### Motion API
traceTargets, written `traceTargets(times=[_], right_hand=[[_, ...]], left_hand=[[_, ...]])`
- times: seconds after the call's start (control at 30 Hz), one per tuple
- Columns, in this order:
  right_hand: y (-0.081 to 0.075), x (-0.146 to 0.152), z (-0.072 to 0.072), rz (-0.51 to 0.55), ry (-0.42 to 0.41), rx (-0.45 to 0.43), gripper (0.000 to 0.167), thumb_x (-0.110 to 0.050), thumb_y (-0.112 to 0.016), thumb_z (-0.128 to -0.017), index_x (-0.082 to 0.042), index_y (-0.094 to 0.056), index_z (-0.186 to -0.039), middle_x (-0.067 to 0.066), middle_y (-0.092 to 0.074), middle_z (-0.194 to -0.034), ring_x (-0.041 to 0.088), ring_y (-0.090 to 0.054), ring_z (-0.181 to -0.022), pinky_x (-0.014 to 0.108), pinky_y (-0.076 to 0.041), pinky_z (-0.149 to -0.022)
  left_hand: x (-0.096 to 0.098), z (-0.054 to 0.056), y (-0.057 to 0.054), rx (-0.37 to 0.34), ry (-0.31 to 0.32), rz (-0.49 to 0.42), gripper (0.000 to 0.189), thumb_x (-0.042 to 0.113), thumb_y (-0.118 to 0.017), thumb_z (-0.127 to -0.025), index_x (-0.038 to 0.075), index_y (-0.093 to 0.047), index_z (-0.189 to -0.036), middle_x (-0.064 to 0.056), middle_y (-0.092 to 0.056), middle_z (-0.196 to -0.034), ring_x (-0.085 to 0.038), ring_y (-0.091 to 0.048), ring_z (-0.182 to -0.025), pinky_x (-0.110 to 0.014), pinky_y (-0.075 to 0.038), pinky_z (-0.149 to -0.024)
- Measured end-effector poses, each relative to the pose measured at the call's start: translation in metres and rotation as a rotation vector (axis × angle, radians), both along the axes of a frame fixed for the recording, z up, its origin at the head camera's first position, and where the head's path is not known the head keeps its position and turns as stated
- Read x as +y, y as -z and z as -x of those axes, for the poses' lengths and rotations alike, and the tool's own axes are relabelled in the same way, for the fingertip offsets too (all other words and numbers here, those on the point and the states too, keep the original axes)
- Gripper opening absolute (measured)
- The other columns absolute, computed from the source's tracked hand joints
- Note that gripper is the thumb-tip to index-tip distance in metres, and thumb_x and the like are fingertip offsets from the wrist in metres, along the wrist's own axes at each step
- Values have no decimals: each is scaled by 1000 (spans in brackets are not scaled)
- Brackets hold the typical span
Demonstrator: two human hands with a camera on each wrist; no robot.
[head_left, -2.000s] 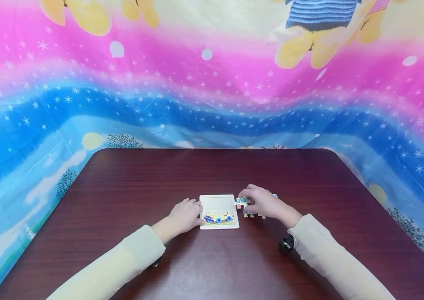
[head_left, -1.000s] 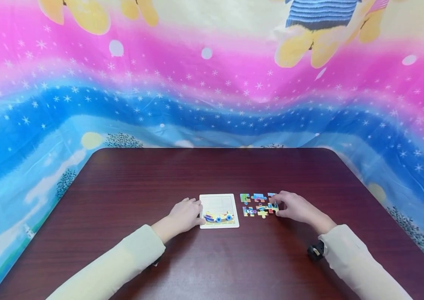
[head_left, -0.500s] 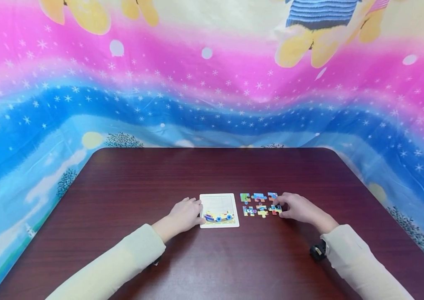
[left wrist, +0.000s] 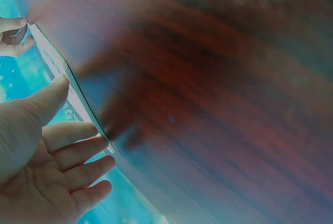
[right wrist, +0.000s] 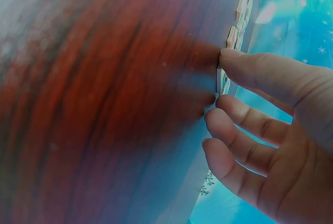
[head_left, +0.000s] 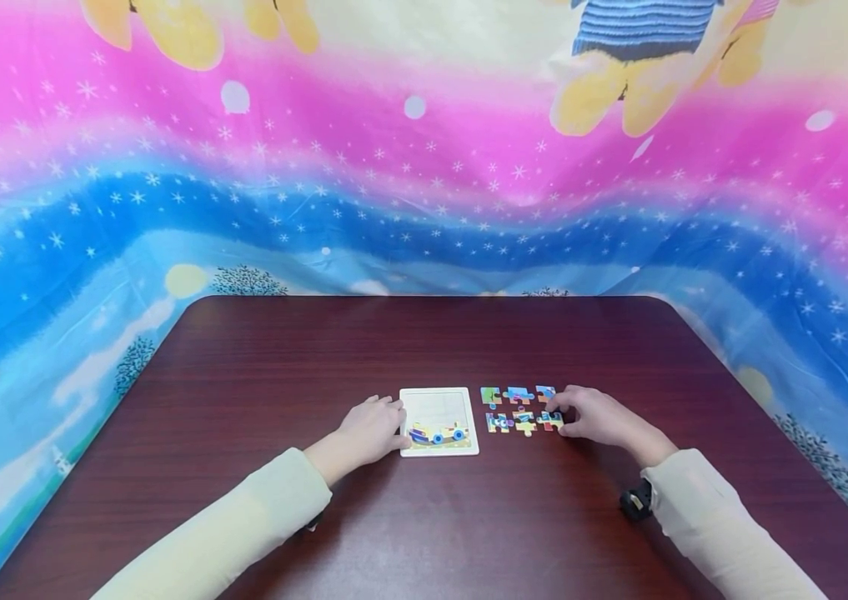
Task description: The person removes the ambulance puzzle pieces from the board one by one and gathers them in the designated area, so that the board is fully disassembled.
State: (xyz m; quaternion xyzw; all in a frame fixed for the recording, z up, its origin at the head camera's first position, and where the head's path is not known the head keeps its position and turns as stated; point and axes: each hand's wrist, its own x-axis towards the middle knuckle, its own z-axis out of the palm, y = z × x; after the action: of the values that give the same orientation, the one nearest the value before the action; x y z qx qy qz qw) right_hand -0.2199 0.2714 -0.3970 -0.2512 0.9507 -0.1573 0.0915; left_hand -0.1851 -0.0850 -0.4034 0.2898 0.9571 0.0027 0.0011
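My left hand [head_left: 363, 432] rests against the left side of a white puzzle tray [head_left: 437, 456], its thumb and fingers extended along the edge. A strip of picture with a blue-wheeled car fills the tray's bottom; above it shows the pale base. In the left wrist view, the thumb and fingertips meet the tray's thin rim [left wrist: 78, 90]. My right hand [head_left: 598, 417] pinches a jigsaw piece [head_left: 548, 422] at the lower right of a group of loose pieces. In the right wrist view, thumb and forefinger sit at the piece's edge, low over the table.
Other loose jigsaw pieces [head_left: 519, 395] lie in two rows to the right of the tray. Everything stands on a dark red-brown wooden table [head_left: 318, 342]. A colourful printed cloth [head_left: 424, 183] hangs behind and around the table.
My right hand has moved right from the pieces beside the tray to the rightmost ones. The pinched piece has shifted slightly right and nearer. My left hand and the tray stay put.
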Motion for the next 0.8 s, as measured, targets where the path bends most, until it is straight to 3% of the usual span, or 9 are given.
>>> traceTargets(times=[0.2,0.43,0.57,0.8], right_hand=[[-2,-2,-1,-1,12,2,28,-9,-73,-77,-8,-66,-104,2,-56,-92,16,-50,-75,31,-47,-64],[-14,-20,-3,85,9,50,33,-7,-73,-77,-3,-63,-109,6,-58,-92,12,-50,-65,27,-47,-56],[-23,-40,-4,106,-34,99,33,-8,-73,-77,-3,-63,-108,7,-58,-91,10,-49,-65,25,-47,-56],[-30,-82,-7,108,-120,109,32,-9,-73,-77,-5,-64,-107,5,-58,-89,7,-48,-59,22,-46,-52]], left_hand=[[0,0,0,12,9,17,32,39,-65,-82,7,-63,-87,-10,-60,-119,-28,-51,-115,-40,-37,-99],[-1,0,0,15,14,26,33,40,-65,-82,8,-64,-87,-10,-60,-119,-28,-51,-115,-39,-37,-99],[-2,0,0,7,16,22,34,40,-64,-83,8,-64,-90,-10,-59,-120,-28,-51,-115,-40,-37,-99],[-4,0,-2,-2,40,8,40,43,-64,-82,5,-64,-97,-13,-58,-121,-30,-50,-115,-42,-37,-99]])
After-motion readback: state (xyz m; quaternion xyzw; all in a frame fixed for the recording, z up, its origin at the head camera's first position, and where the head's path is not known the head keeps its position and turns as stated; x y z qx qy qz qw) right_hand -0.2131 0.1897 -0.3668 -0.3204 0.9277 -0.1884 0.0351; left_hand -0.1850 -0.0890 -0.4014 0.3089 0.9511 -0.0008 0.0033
